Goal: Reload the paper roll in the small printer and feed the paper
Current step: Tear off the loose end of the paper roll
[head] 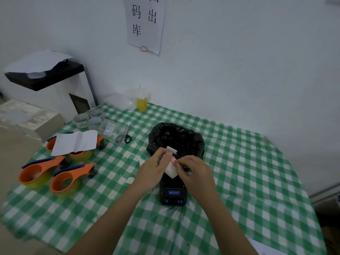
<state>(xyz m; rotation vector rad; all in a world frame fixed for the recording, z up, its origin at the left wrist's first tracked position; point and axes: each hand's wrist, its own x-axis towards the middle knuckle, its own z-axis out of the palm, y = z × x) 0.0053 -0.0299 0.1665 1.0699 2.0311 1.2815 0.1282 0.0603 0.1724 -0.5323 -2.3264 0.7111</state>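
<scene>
A small black printer (pixel 173 195) with blue buttons stands on the green checked tablecloth (pixel 239 181) in the middle of the view. Just above it I hold a white paper roll (pixel 170 169) with a red-edged label. My left hand (pixel 154 168) wraps the roll from the left. My right hand (pixel 195 172) pinches the paper's loose end at the red mark with thumb and forefinger. The hands hide the printer's top, so I cannot tell if its lid is up.
A bin lined with a black bag (pixel 176 138) stands right behind the printer. Several orange tape dispensers (pixel 55 173) and a folded white sheet (pixel 75 141) lie at left. Scissors (pixel 125 137), tape rolls (pixel 88 118) and a yellow cup (pixel 141 103) sit farther back.
</scene>
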